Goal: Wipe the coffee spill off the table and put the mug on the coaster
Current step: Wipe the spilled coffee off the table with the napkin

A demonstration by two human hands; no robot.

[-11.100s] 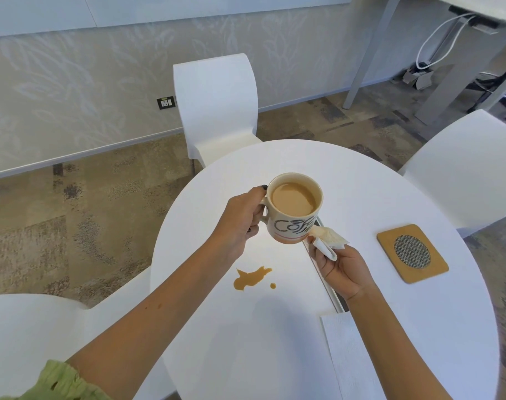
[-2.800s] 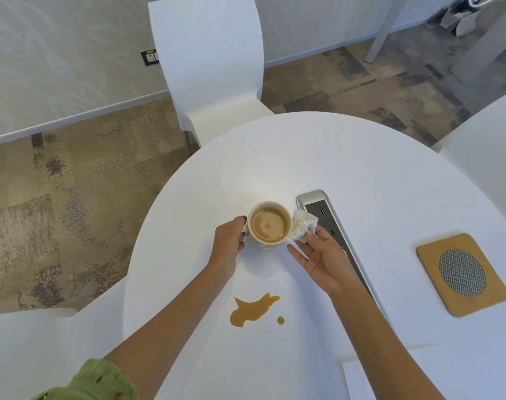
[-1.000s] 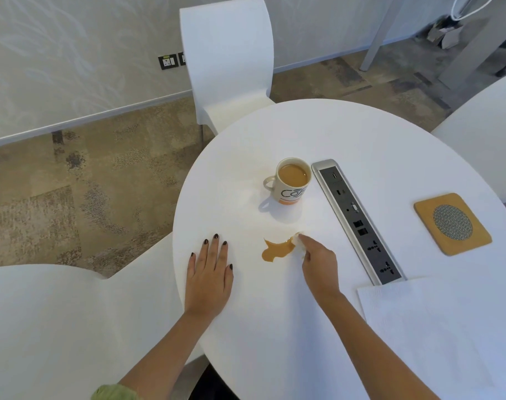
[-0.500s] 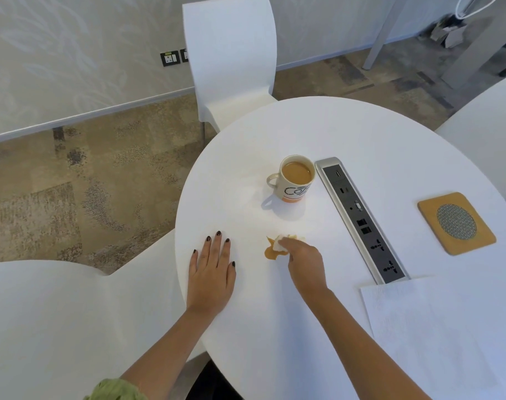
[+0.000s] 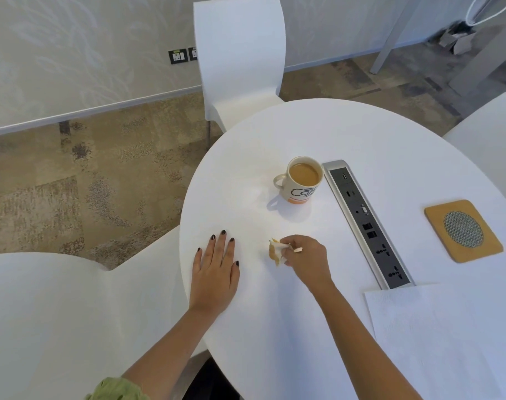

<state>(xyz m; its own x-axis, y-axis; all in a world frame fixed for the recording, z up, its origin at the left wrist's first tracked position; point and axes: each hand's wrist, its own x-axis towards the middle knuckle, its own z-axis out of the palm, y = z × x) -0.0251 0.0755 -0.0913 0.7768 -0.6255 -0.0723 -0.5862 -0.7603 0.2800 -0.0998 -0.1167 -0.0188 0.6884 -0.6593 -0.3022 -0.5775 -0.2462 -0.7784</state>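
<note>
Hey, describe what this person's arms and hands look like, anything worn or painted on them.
Both forearms are bare. The left hand has dark-painted nails, and a light green crinkled sleeve shows on that arm. The right hand shows no rings or watch; its nails are hidden.

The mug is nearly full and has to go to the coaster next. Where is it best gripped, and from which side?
Take the mug by its handle, which sticks out on the side away from the power strip. Come in level from that open side; the coffee sits close to the rim, so keep it upright. The left hand, flat on the table, is free.
</note>
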